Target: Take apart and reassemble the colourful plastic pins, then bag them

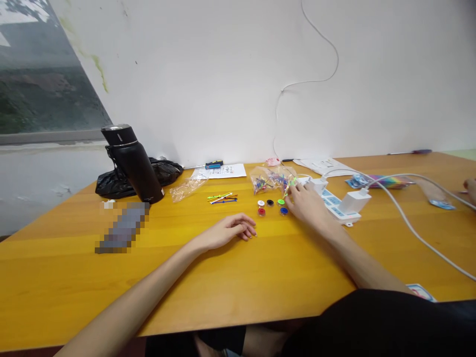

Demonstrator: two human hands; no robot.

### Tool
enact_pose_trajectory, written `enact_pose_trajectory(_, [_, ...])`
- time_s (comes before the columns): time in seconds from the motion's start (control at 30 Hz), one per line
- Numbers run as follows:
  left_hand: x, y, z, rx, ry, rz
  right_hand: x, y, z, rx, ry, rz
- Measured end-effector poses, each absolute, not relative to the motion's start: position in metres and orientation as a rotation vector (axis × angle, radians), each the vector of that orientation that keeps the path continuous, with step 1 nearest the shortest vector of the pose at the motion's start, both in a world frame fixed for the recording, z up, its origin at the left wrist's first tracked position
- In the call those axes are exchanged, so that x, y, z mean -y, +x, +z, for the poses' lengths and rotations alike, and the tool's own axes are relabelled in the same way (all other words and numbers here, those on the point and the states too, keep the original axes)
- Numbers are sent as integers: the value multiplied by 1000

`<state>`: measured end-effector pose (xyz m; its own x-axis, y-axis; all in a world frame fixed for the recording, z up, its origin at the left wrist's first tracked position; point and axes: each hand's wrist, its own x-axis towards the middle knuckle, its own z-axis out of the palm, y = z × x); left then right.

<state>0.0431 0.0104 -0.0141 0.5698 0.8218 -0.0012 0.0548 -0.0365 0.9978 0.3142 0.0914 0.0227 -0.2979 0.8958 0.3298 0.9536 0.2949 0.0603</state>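
My left hand [232, 229] rests on the wooden table with its fingers loosely bent and nothing in them. Farther right, my right hand [305, 201] reaches to the edge of a clear plastic bag [278, 174] of small coloured pieces. Its fingers are bent together beside yellow-green bits; what they grip is too small to make out. Just left of it lie several small round discs, among them a white one [261, 203], a black one [270, 203], a green one [280, 202], a red one [262, 211] and a blue one [283, 211]. Thin coloured plastic sticks [223, 199] form a small pile.
At left stand a black bottle [136, 166], a black plastic bag [167, 171] and a pixelated flat object [122, 228]. A screwdriver [213, 165] lies on paper [230, 171]. A power strip [344, 215] with white cables is at right. Another person's hand [471, 191] shows at the right edge.
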Motion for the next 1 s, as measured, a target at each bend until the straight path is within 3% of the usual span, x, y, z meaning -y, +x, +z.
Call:
enact_pose_trajectory(0.07, [-10, 44, -13, -789, 1494, 733, -86, 306, 29, 2339, -1388, -271])
enact_pose_trajectory(0.2, [-8, 43, -9, -840, 1564, 704, -67, 283, 33, 2440, -902, 410])
enact_pose_trajectory(0.33, [-13, 30, -8, -1209, 1930, 798, -58, 271, 21, 2683, -827, 774])
enact_pose_trajectory(0.47, [-20, 18, -14, -1463, 2124, 858, -60, 273, 17, 2719, -976, 867])
enact_pose_trajectory(1.0, [-16, 23, -12, -1371, 2293, 750, -59, 274, 23, 2708, -990, 854])
